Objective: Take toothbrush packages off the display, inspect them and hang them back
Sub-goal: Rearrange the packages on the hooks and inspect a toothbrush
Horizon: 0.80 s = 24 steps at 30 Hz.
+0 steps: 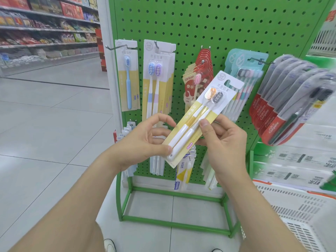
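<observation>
A pack with 1 blue toothbrush [128, 77] hangs at the left of a green pegboard display [200, 24]. In front of the display and off its hooks, the left hand [145, 142] pinches the lower end of a tilted 2-toothbrush package [209, 104]. The right hand [223, 142] grips its middle, thumb on front and fingers curled behind, and Colgate packs [283, 99] hang at far right.

Green perforated pegboard [200, 24], yellow-and-white toothbrush package [198, 117], red-and-grey Colgate packs [283, 106], pale grey floor tiles [45, 124]
</observation>
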Tool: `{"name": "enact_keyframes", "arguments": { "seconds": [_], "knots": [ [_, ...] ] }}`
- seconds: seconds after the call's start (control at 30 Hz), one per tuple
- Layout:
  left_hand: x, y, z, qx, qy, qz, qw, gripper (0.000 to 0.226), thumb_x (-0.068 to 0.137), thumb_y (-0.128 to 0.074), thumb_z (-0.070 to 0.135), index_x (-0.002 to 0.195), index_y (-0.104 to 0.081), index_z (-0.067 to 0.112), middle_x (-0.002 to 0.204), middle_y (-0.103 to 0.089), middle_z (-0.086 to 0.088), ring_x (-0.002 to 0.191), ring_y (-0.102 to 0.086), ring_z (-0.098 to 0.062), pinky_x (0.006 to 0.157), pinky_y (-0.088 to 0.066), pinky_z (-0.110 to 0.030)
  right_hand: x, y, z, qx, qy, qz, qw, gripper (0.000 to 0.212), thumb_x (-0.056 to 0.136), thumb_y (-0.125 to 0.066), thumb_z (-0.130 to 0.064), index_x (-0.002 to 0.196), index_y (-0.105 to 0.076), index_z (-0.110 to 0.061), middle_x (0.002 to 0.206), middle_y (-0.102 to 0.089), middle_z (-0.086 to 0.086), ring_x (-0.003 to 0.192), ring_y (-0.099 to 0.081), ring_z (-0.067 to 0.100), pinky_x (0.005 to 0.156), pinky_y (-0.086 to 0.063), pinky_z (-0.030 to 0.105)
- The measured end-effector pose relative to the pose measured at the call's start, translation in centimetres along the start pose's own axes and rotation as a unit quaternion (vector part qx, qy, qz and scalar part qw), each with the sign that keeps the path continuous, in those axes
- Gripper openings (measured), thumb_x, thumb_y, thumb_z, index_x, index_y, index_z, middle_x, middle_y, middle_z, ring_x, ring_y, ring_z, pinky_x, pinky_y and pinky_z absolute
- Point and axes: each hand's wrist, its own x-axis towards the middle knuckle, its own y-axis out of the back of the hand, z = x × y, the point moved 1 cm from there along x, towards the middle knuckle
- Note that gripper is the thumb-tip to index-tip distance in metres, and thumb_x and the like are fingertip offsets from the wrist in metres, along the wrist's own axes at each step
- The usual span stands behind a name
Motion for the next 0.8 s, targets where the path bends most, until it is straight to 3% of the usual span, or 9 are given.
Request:
{"name": "enact_keyframes", "arguments": {
  "seconds": [0.1, 0.23, 0.37, 0.43, 0.5, 0.6, 0.7, 0.8],
  "knots": [
    [0.0, 0.0, -0.1, 0.021, 0.005, 0.010, 1.000, 0.050, 0.089, -0.075, -0.013, 0.122, -0.058, 0.020, 0.121, -0.076, -0.003, 0.109, -0.077, -0.034, 0.101, -0.059, -0.059, -0.1, -0.1, -0.1, -0.009, 0.010, 0.032, 0.999, 0.012, 0.101, -0.069, -0.005, 0.112, -0.074, -0.006, 0.086, -0.081, 0.006, 0.074, -0.078, 0.018, 0.063, -0.062, 0.029],
    [-0.2, -0.4, 0.0, 0.055, -0.002, 0.017, 0.998, 0.059, 0.079, -0.094, 0.005, 0.124, -0.061, 0.025, 0.122, -0.074, 0.002, 0.105, -0.078, -0.032, 0.100, -0.058, -0.062, -0.2, -0.1, -0.4, 0.002, 0.013, 0.055, 0.998, 0.007, 0.098, -0.074, -0.006, 0.105, -0.074, -0.008, 0.083, -0.080, 0.006, 0.072, -0.079, 0.023, 0.061, -0.065, 0.038],
    [-0.1, -0.5, 0.0, 0.069, -0.010, 0.036, 0.997, 0.062, 0.074, -0.099, 0.012, 0.119, -0.059, 0.026, 0.121, -0.072, 0.001, 0.099, -0.078, -0.031, 0.096, -0.059, -0.062, -0.4, -0.4, -0.6, 0.029, -0.004, 0.013, 0.999, 0.020, 0.096, -0.077, -0.007, 0.115, -0.071, -0.007, 0.100, -0.080, 0.007, 0.085, -0.080, 0.023, 0.070, -0.066, 0.038],
    [-0.1, -0.4, -0.2, 0.074, -0.001, 0.020, 0.997, 0.060, 0.077, -0.096, 0.008, 0.119, -0.055, 0.024, 0.116, -0.074, -0.002, 0.099, -0.076, -0.033, 0.096, -0.060, -0.060, -0.4, -0.5, -0.4, 0.023, 0.004, -0.039, 0.999, 0.027, 0.097, -0.077, -0.010, 0.122, -0.068, -0.007, 0.112, -0.078, 0.009, 0.098, -0.078, 0.027, 0.084, -0.065, 0.047],
    [-0.1, -0.4, -0.4, 0.069, 0.022, -0.011, 0.997, 0.058, 0.081, -0.089, -0.001, 0.121, -0.051, 0.020, 0.113, -0.078, -0.004, 0.106, -0.074, -0.036, 0.098, -0.061, -0.056, -0.4, -0.6, -0.2, 0.019, 0.009, -0.081, 0.996, 0.032, 0.096, -0.073, -0.014, 0.125, -0.064, -0.005, 0.115, -0.076, 0.011, 0.105, -0.075, 0.026, 0.093, -0.062, 0.045],
    [-0.2, -0.6, -0.7, 0.044, 0.057, -0.062, 0.996, 0.054, 0.089, -0.075, -0.012, 0.128, -0.047, 0.013, 0.120, -0.078, -0.008, 0.115, -0.075, -0.031, 0.100, -0.061, -0.050, -0.6, -0.8, -0.3, 0.031, -0.009, -0.118, 0.992, 0.034, 0.097, -0.075, -0.013, 0.125, -0.055, -0.009, 0.116, -0.076, 0.013, 0.106, -0.074, 0.019, 0.093, -0.057, 0.031],
    [-0.2, -0.6, -0.9, 0.039, 0.078, -0.087, 0.992, 0.061, 0.090, -0.066, -0.013, 0.143, -0.046, 0.012, 0.129, -0.076, -0.006, 0.123, -0.072, -0.024, 0.107, -0.056, -0.047, -0.8, -1.1, -0.4, 0.008, -0.031, -0.087, 0.996, 0.056, 0.087, -0.085, -0.015, 0.129, -0.048, -0.016, 0.107, -0.078, 0.010, 0.098, -0.078, 0.022, 0.085, -0.061, 0.031],
    [0.0, -0.8, -1.0, 0.055, 0.067, -0.090, 0.992, 0.060, 0.089, -0.057, -0.011, 0.143, -0.057, 0.016, 0.128, -0.077, -0.005, 0.120, -0.073, -0.031, 0.108, -0.056, -0.052, -0.7, -1.1, -0.2, -0.044, -0.027, -0.045, 0.998, 0.064, 0.079, -0.092, -0.014, 0.130, -0.053, -0.019, 0.104, -0.080, -0.001, 0.093, -0.078, 0.014, 0.076, -0.064, 0.032]
  ]
}}
